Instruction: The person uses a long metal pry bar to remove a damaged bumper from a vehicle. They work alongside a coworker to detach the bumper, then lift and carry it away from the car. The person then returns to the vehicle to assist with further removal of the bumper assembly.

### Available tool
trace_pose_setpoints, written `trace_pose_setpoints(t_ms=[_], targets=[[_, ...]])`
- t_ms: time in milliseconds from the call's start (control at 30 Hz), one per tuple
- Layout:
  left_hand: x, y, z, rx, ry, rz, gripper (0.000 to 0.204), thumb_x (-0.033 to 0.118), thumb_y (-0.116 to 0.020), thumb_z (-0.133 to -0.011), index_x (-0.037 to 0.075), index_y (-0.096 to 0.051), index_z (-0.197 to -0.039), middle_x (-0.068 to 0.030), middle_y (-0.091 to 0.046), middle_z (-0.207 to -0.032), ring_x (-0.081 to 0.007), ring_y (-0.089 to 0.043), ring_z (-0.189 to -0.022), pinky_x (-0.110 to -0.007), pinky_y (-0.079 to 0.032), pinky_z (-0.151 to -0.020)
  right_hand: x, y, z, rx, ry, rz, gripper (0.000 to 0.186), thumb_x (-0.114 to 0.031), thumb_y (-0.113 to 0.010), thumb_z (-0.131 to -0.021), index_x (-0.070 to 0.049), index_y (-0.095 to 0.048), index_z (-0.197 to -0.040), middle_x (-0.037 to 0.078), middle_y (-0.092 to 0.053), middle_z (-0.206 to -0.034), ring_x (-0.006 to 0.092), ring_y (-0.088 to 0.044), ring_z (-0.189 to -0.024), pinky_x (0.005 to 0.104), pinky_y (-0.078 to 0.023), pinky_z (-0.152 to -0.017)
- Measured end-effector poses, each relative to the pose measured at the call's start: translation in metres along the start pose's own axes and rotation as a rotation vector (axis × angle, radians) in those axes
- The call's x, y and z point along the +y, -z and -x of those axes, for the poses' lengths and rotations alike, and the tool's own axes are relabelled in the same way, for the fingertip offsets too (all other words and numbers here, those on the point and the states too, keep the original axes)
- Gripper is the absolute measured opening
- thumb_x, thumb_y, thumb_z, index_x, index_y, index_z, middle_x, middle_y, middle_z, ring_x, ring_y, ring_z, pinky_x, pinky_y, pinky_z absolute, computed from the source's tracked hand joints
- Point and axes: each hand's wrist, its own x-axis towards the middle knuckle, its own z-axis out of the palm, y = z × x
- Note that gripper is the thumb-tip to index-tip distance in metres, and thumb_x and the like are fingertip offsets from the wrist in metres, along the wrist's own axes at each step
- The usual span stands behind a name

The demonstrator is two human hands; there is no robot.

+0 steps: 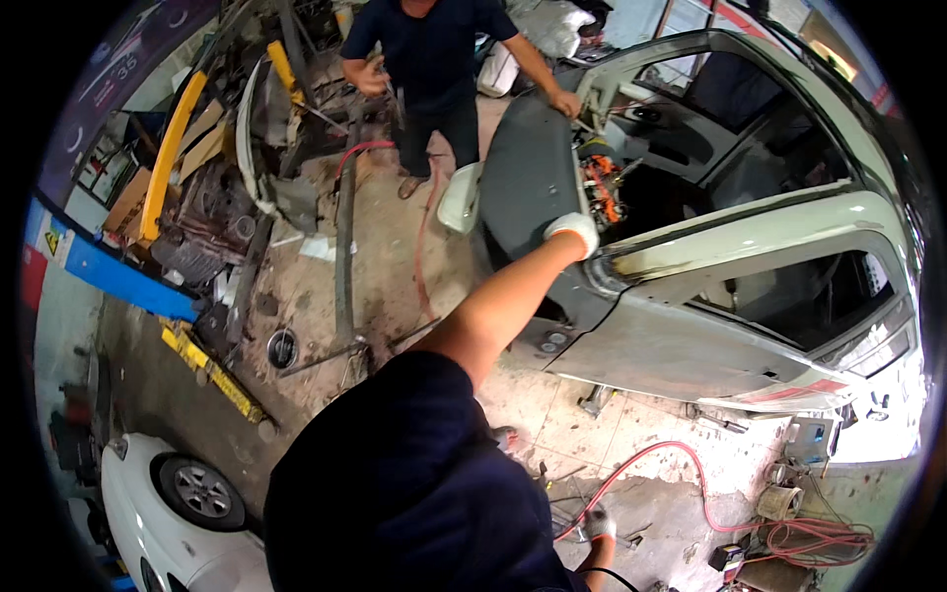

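My left hand (573, 235), in a white glove, rests on the inner edge of the grey end panel (523, 163) of a stripped car body (681, 340). Its fingers are mostly hidden. Beside it, orange parts and wiring (602, 187) show inside the car opening. My right hand (599, 525), also gloved, is low at the right, close to metal tools (564, 517) and a red hose (631, 466). Its fingers look curled, but what they hold is too small to make out. Across the panel a co-worker (434, 69) in dark clothes has one hand (564, 103) on the panel's far edge.
Scrap parts (207, 212) and yellow metal bars (173, 158) crowd the left. A white car (182, 513) stands lower left, near a small bucket (282, 347). A long metal beam (345, 237) lies on the floor. Coiled red hose (809, 541) and a pail (779, 501) are lower right.
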Motion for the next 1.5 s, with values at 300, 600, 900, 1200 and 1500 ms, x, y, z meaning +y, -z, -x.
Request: trace_pose_setpoints(t_ms=[300,600,900,1200,1500], targets=[[-0.01,0.01,0.014,-0.026,-0.086,-0.255,0.025,0.011,-0.051,-0.08,0.004,-0.071,-0.094,-0.0185,-0.066,-0.102,-0.0344,-0.065,-0.093,-0.042,-0.053,-0.078,-0.185,0.223,-0.117,0.655,0.507,-0.5,0.031,-0.022,-0.058,-0.091,0.004,-0.058,-0.107,0.021,-0.065,-0.106,0.0278,-0.064,-0.096,0.035,-0.049,-0.087],[-0.018,0.015,0.028,-0.018,0.109,-0.061,0.039,0.033,-0.051,-0.086,-0.001,-0.07,-0.087,-0.026,-0.064,-0.094,-0.0399,-0.063,-0.091,-0.046,-0.05,-0.082,-0.287,0.402,-0.172,1.187,0.702,-0.022,0.028,-0.015,-0.062,-0.082,0.0,-0.059,-0.105,0.019,-0.062,-0.098,0.0349,-0.06,-0.091,0.04,-0.049,-0.082],[-0.03,-0.016,0.029,0.071,0.075,-0.047,0.04,0.035,-0.048,-0.088,0.003,-0.069,-0.08,-0.0224,-0.065,-0.081,-0.0381,-0.064,-0.078,-0.045,-0.051,-0.074,-0.237,0.495,-0.264,0.717,0.307,0.362,0.052,-0.047,-0.038,-0.092,-0.005,-0.064,-0.105,0.02,-0.064,-0.103,0.0384,-0.059,-0.099,0.0458,-0.041,-0.093],[-0.019,0.012,0.047,-0.137,0.196,-0.136,0.044,0.037,-0.045,-0.091,0.002,-0.068,-0.076,-0.0213,-0.065,-0.078,-0.0396,-0.063,-0.079,-0.046,-0.05,-0.073,-0.154,0.479,-0.307,0.755,0.309,0.328,0.041,-0.034,-0.047,-0.088,0.001,-0.065,-0.099,0.024,-0.064,-0.095,0.0402,-0.059,-0.092,0.0457,-0.047,-0.08],[-0.008,0.018,0.05,-0.115,0.292,-0.135,0.048,0.041,-0.046,-0.091,0.002,-0.067,-0.072,-0.023,-0.063,-0.071,-0.0415,-0.062,-0.071,-0.049,-0.05,-0.07,-0.156,0.462,-0.29,0.935,0.338,0.06,0.037,-0.03,-0.053,-0.089,0.003,-0.063,-0.104,0.022,-0.064,-0.097,0.0356,-0.061,-0.092,0.0426,-0.048,-0.082]])
